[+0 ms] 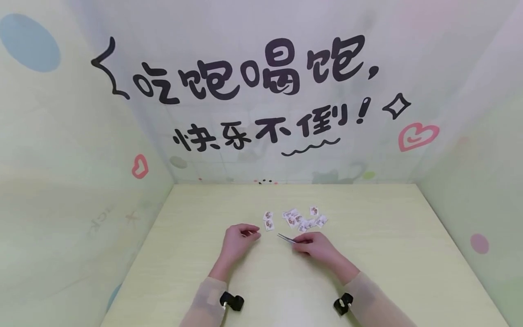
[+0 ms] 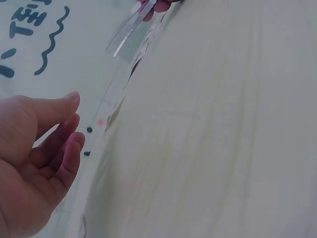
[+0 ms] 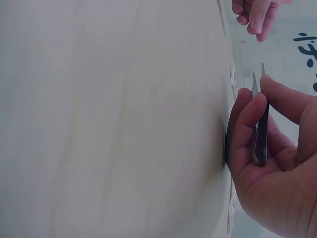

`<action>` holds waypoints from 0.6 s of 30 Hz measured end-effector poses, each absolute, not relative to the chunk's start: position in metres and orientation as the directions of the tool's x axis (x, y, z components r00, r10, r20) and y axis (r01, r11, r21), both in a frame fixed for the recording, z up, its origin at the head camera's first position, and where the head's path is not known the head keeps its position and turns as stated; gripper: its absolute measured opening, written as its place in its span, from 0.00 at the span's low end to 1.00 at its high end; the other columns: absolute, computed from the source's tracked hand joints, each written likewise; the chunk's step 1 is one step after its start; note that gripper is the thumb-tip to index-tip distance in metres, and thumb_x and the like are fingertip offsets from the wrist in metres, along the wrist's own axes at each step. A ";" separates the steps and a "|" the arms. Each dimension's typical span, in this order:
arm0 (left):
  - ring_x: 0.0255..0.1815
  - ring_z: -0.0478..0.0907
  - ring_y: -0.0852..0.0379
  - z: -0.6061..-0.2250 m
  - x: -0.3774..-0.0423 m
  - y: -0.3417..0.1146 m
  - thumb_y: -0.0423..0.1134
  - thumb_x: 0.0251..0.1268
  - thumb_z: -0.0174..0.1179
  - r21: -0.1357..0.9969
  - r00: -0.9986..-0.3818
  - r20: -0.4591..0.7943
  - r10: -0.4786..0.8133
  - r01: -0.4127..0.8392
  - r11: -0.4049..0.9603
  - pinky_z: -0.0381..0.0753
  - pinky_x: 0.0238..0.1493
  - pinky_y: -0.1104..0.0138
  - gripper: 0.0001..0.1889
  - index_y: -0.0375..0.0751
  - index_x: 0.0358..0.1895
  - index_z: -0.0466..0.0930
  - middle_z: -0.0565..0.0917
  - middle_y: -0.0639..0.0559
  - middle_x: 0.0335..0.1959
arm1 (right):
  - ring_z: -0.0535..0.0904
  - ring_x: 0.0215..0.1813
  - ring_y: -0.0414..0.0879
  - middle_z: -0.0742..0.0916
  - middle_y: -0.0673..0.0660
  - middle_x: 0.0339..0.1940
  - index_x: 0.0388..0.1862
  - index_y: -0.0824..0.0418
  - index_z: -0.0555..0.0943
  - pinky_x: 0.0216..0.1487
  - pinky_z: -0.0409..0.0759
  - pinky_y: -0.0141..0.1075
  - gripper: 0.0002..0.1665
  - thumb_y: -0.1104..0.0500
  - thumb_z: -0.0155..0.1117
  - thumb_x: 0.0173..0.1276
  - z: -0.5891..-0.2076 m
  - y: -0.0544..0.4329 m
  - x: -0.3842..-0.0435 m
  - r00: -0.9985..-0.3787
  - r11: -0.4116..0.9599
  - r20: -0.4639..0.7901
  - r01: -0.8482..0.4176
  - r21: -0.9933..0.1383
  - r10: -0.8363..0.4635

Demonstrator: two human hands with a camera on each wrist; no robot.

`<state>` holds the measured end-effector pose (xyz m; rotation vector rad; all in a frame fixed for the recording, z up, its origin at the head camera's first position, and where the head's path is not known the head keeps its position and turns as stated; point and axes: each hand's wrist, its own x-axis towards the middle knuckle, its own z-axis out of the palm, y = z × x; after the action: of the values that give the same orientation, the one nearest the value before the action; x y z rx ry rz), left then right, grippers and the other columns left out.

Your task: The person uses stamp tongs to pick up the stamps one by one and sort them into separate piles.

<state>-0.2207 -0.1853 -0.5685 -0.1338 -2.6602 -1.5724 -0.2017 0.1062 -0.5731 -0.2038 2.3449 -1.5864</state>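
My right hand (image 1: pixel 318 245) pinches a pair of slim metal tweezers (image 3: pixel 260 141) between thumb and fingers. Their two tips stand apart and point away from the palm; in the head view they angle left. My left hand (image 1: pixel 238 241) has its fingers loosely bent, with no thing showing between thumb and fingertips in the left wrist view. Just beyond its fingertips lie two small white picture pieces (image 1: pixel 268 225), one behind the other. A loose cluster of several similar printed pieces (image 1: pixel 292 221) lies beyond my right hand.
Both hands are over a pale wood-grain table (image 1: pixel 392 263). A white wall (image 1: pixel 245 168) with black lettering rises at the table's far edge, and printed side walls stand left and right. One picture piece (image 1: pixel 313 210) lies slightly behind the cluster.
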 end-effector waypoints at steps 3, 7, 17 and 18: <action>0.35 0.82 0.59 -0.570 -0.221 -0.161 0.32 0.64 0.77 0.867 -0.987 0.101 0.123 0.148 0.475 0.83 0.39 0.67 0.07 0.40 0.43 0.94 0.88 0.57 0.33 | 0.82 0.36 0.44 0.89 0.52 0.36 0.52 0.66 0.90 0.38 0.81 0.35 0.17 0.57 0.77 0.70 -0.572 0.126 -0.197 -0.957 0.406 -0.174 0.068 -0.911 -0.230; 0.34 0.81 0.61 -0.574 -0.223 -0.131 0.32 0.63 0.76 0.855 -0.970 0.122 0.208 0.209 0.474 0.83 0.38 0.67 0.06 0.41 0.42 0.94 0.88 0.58 0.32 | 0.82 0.38 0.44 0.90 0.52 0.39 0.52 0.66 0.90 0.40 0.81 0.36 0.16 0.58 0.77 0.70 -0.568 0.147 -0.192 -0.971 0.426 -0.178 0.094 -0.900 -0.161; 0.32 0.79 0.65 -0.580 -0.239 -0.068 0.29 0.64 0.75 0.808 -0.951 0.137 0.278 0.269 0.524 0.82 0.37 0.68 0.05 0.38 0.42 0.93 0.89 0.55 0.34 | 0.81 0.39 0.44 0.90 0.54 0.39 0.49 0.67 0.90 0.40 0.79 0.35 0.15 0.58 0.78 0.69 -0.559 0.174 -0.190 -0.985 0.518 -0.173 0.138 -0.844 -0.019; 0.32 0.79 0.65 -0.580 -0.241 -0.064 0.29 0.64 0.75 0.799 -0.951 0.140 0.276 0.273 0.535 0.82 0.37 0.69 0.06 0.38 0.42 0.93 0.89 0.54 0.34 | 0.81 0.39 0.44 0.90 0.54 0.39 0.49 0.67 0.90 0.40 0.79 0.36 0.15 0.58 0.78 0.69 -0.558 0.175 -0.190 -0.985 0.523 -0.173 0.137 -0.841 -0.019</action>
<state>-0.2409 -0.0636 -0.5798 -0.4921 -2.7552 -1.4335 -0.1901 0.1753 -0.5584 0.1021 2.5992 -1.4565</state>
